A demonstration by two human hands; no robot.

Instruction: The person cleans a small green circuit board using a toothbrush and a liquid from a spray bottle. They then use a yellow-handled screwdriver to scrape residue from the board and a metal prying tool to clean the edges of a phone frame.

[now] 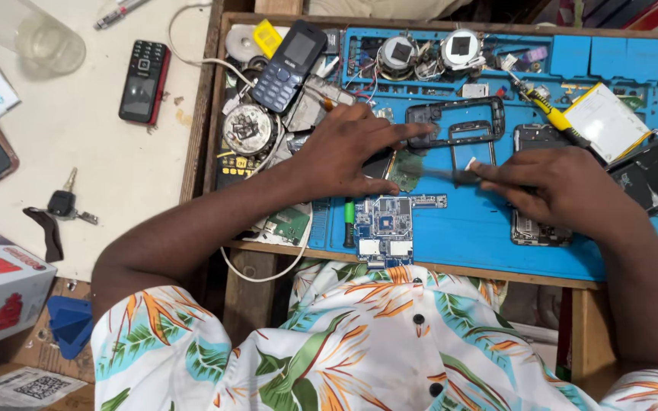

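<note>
Left hand [344, 152] flat, fingers spread, pinning small board [405, 169] at mat [481, 228] centre, right hand [557, 186] at three o'clock pinching tool [451, 175] onto it; best kept low, steady, gentle.

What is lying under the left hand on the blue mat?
Under the left hand a green circuit board and the edge of a dark phone part show on the blue mat. The palm covers the rest. The right hand holds a thin tool toward the board.
</note>
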